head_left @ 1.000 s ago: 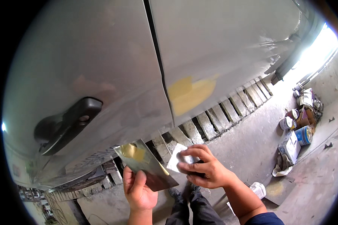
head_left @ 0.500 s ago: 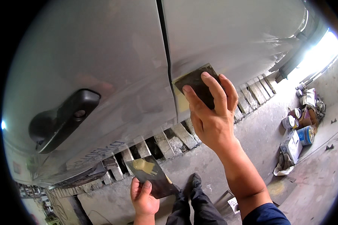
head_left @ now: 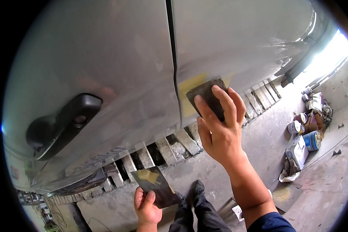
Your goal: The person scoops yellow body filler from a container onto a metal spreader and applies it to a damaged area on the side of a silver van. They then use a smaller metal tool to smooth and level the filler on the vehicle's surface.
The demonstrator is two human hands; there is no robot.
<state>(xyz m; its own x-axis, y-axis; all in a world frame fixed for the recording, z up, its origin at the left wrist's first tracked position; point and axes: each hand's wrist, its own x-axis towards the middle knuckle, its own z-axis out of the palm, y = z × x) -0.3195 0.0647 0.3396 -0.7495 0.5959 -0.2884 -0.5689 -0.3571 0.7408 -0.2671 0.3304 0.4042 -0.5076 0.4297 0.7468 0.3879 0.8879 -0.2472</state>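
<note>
My right hand (head_left: 223,131) grips a dark square spreader (head_left: 207,105), its fingers over the flat face, against a yellow filler patch (head_left: 187,91) on the grey vehicle panel (head_left: 236,34), right of the dark vertical seam. The spreader hides much of the patch. Below and left, my left hand (head_left: 147,205) holds a dark flat plate (head_left: 162,195) by its edge, thumb on top; a smear of yellow paste lies on it. A black door handle (head_left: 81,110) is on the left panel.
A slatted grate (head_left: 185,139) runs beneath the vehicle. Cans (head_left: 311,140), boxes (head_left: 297,150) and crumpled material lie along the right side of the concrete floor (head_left: 255,147). My feet (head_left: 199,189) are below my hands. Bright light comes from the upper right.
My right hand has risen from beside the plate onto the yellow patch, then shifted slightly down and right. The plate in my left hand has moved a little down and right since a second ago.
</note>
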